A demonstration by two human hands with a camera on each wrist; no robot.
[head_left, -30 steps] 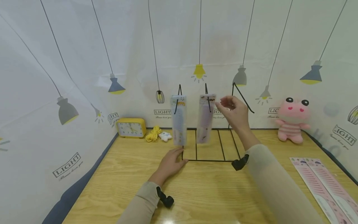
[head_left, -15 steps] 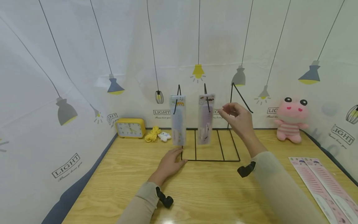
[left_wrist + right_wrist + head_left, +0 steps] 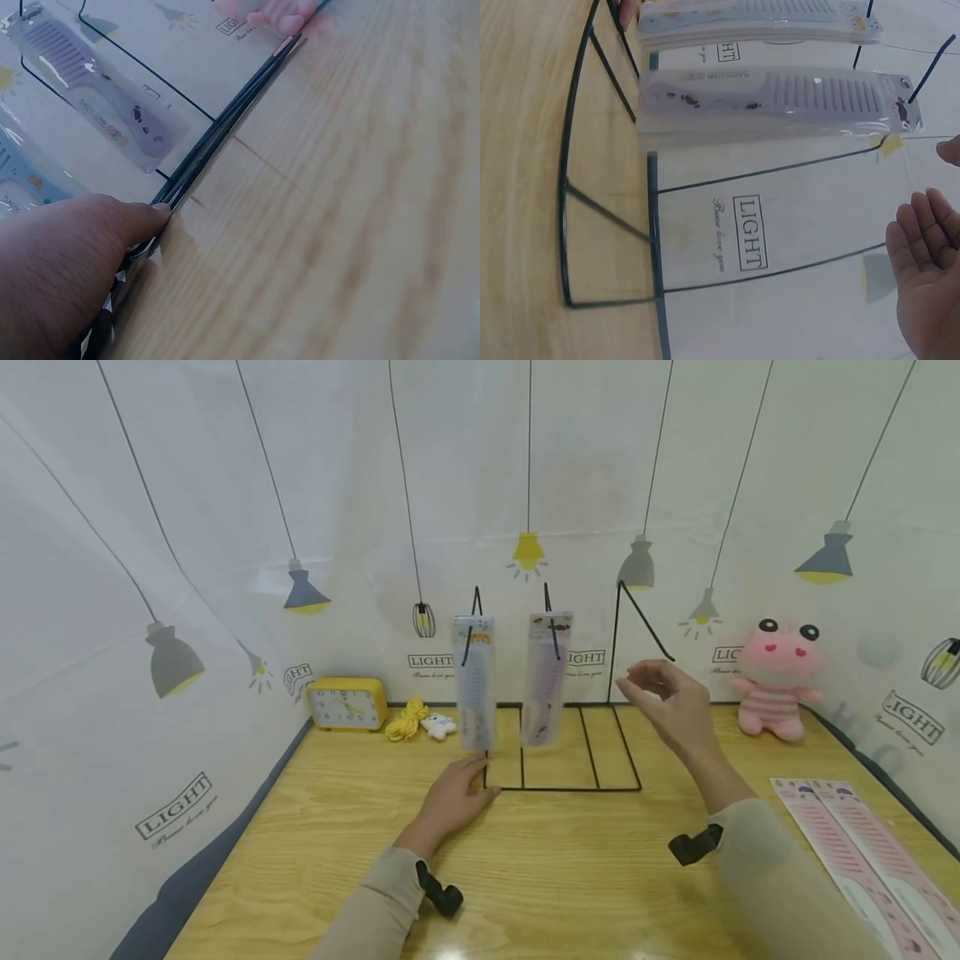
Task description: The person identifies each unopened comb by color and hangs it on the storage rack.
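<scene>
A black wire rack (image 3: 562, 790) stands on the table. From its left hook hangs a packaged blue comb (image 3: 474, 685); on the middle hook hangs a packaged purple comb (image 3: 545, 681), also plain in the right wrist view. Nothing hangs on the right hook (image 3: 647, 621). My left hand (image 3: 453, 795) holds the rack's front left corner, the thumb (image 3: 142, 220) on the front wire; its other fingertips are hidden in the left wrist view. Just right of the rack, below the right hook's tip, my right hand (image 3: 671, 702) is raised, holding nothing, thumb apart from the fingers (image 3: 922, 232).
Along the back left are a yellow clock (image 3: 347, 704), a bundle of yellow cord (image 3: 407, 720) and a small white toy (image 3: 438, 725). A pink plush toy (image 3: 780, 685) sits back right. Long pink-and-white printed strips (image 3: 832, 847) lie at the table's right. A printed curtain (image 3: 360, 527) closes the back.
My right hand has moved away from beside the purple comb, rightward and down. The purple comb has swung slightly on its hook. My left hand has stayed at the rack's corner.
</scene>
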